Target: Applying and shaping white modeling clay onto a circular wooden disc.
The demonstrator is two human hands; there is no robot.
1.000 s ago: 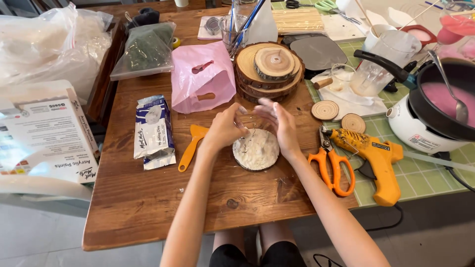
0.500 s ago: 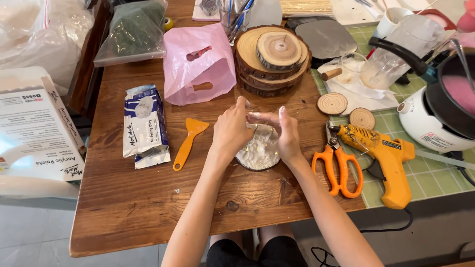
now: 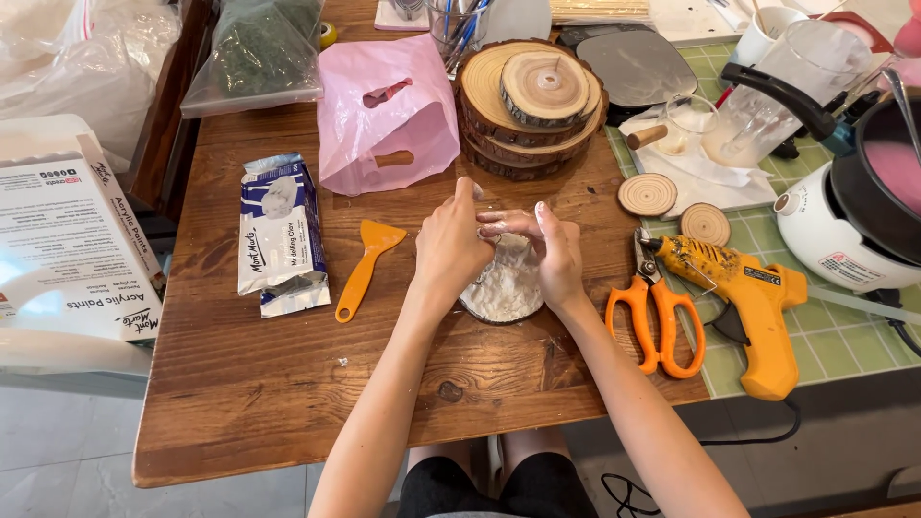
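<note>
On the wooden table lies a round wood slice topped with white clay. My left hand rests against its left side, fingers curled toward the far edge. From the right, my right hand has its fingertips pressing the clay near the top. The two hands almost meet over the far edge of the clay, and both fingertips are dusted white.
An orange plastic scraper and a blue-white clay packet lie to the left. Orange scissors and a yellow glue gun lie right. Behind are a pink bag, stacked wood slices, two small slices, and a pot.
Both hands stay on the clay-covered slice; the fingers have drawn closer together over its far edge. The view has shifted slightly.
</note>
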